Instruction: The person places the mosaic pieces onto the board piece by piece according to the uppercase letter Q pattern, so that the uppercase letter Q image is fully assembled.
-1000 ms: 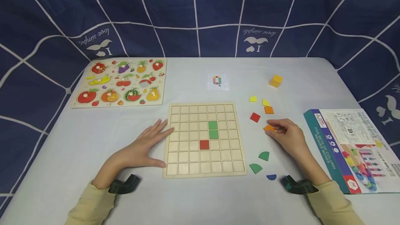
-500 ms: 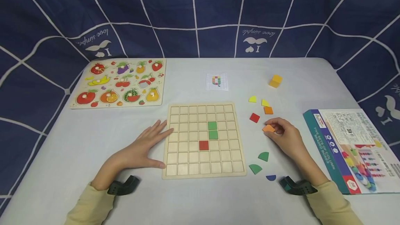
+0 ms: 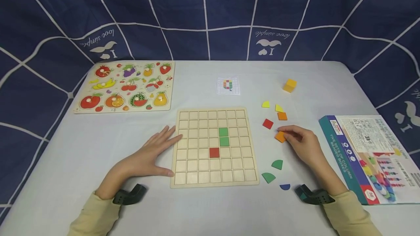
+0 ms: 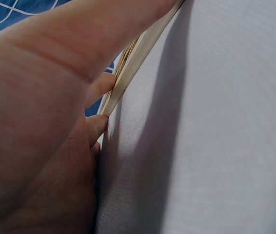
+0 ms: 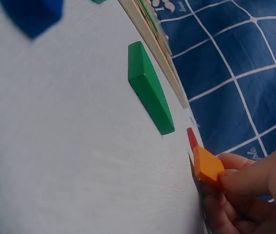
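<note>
My right hand [image 3: 303, 145] pinches an orange square tile [image 3: 280, 137] between thumb and fingertips; the right wrist view shows the same orange tile [image 5: 207, 166] tilted just above the cloth. My left hand [image 3: 144, 157] lies spread at the left edge of a wooden grid board [image 3: 193, 163], its thumb and a fingertip touching the rim. Two green square tiles [image 3: 224, 136] sit one above the other in the grid, and a red square tile [image 3: 214, 152] lies in a cell lower and to the left. Beside the right hand are a loose red tile [image 3: 268, 123] and another orange tile [image 3: 282, 116].
Two yellow quarter-round pieces [image 3: 265, 104], two green quarter-round pieces [image 3: 268, 177] and a blue half-round piece [image 3: 285, 187] lie right of the board. Behind are a pattern card [image 3: 228, 85], a yellow-orange block [image 3: 290, 85] and a fruit puzzle [image 3: 124, 86]. A cardboard box [image 3: 370, 159] lies far right.
The orange tile has turned in my right fingers and shows more of its face, shifted slightly down and left. My left hand and the board hold their place.
</note>
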{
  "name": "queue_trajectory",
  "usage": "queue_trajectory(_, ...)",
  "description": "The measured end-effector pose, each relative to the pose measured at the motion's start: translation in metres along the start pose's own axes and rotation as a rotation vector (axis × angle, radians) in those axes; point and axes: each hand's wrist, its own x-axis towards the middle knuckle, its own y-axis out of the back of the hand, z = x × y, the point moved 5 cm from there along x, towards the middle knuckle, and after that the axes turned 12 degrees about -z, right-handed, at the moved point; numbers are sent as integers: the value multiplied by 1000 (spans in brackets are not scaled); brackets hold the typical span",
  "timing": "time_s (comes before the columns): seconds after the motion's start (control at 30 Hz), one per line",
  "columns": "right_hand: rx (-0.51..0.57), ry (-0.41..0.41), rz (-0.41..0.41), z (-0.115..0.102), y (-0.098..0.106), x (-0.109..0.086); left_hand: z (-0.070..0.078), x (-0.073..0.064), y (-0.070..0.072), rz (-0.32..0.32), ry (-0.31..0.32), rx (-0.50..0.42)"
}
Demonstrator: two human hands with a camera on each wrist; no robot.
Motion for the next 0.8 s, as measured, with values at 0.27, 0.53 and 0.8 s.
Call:
queue_trajectory(0.27,129,16,-57,-16,5,7,0,0,0,-4,-12,8)
queue_trajectory(0.53,305,52,-104,-49,2,27,0,-1,2,5,-12,-6)
queue_trajectory(0.8,416,68,-170,-81,-17,47,0,-1,-1,9,-15,-6)
